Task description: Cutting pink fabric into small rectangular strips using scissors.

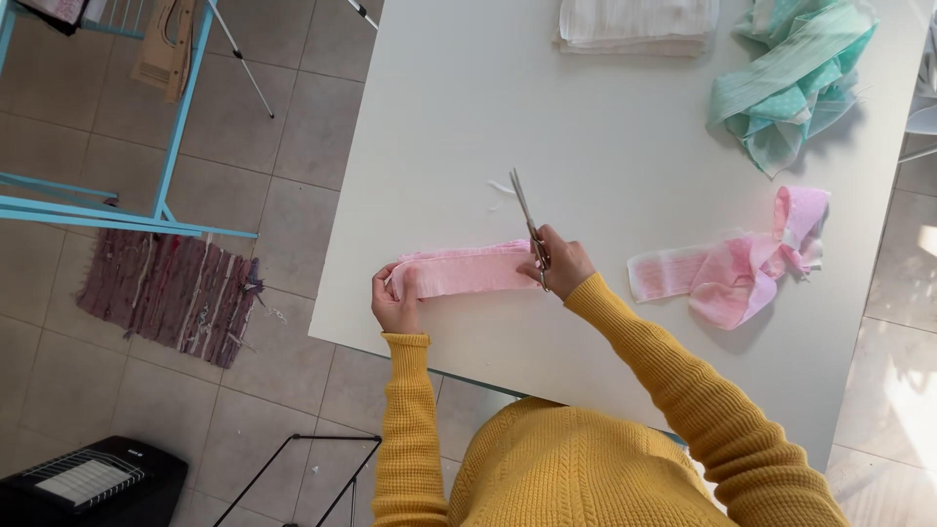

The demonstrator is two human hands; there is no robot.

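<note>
The person stands at a white table (625, 137) in yellow sleeves, working a folded pink strip (467, 271) that lies near the table's front edge. The left hand (393, 301) pinches the strip's left end, fingers closed over the cloth and holding it taut. The right hand (564, 263) grips the scissors (528, 222), fingers closed through the handles; the blades point away from the person, across the strip's right end. Whether the blades are parted or closed cannot be told at this size.

Judged from how things lie, the cutting looks partly done. A loose bundle of pink cloth (737, 271) lies to the right of the scissor hand, apart from the strip, and may be either cut-off stock or stock waiting. A few white scraps (501, 187) lie on the table beyond the blade tips. The strip in hand appears whole along its visible length, so the present cut is not seen to be complete.

Further back, a heap of mint cloth (795, 78) and a folded white stack (636, 24) sit near the far edge, well apart from the hands and not being handled.

Off the table, on the tiled floor: a blue frame (176, 127), a striped rug (171, 293) and a black heater (93, 483).
</note>
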